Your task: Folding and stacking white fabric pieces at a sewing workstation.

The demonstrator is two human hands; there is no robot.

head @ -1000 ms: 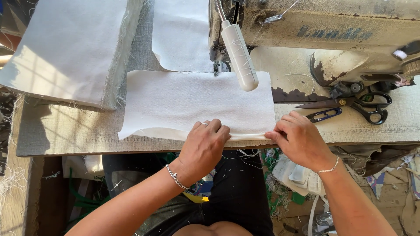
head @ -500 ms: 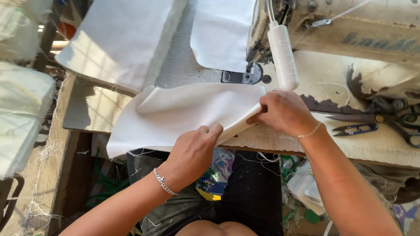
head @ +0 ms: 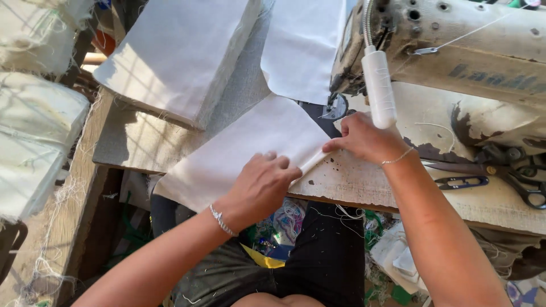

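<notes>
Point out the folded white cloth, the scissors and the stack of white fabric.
folded white cloth [head: 250,145], head view, middle of its top face
scissors [head: 512,173], head view, by the pivot
stack of white fabric [head: 176,51], head view, top sheet

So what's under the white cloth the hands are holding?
The cloth lies on the worn table, its near corner overhanging the edge. Left hand and right hand pinch its folded edge; anything beneath is hidden.

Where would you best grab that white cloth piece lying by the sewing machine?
Probably along its folded near edge, coming from the table's front. The white cloth piece lies flat, so only edges can be pinched; the left hand and right hand already hold that fold, and the far end runs under the sewing machine.
</notes>
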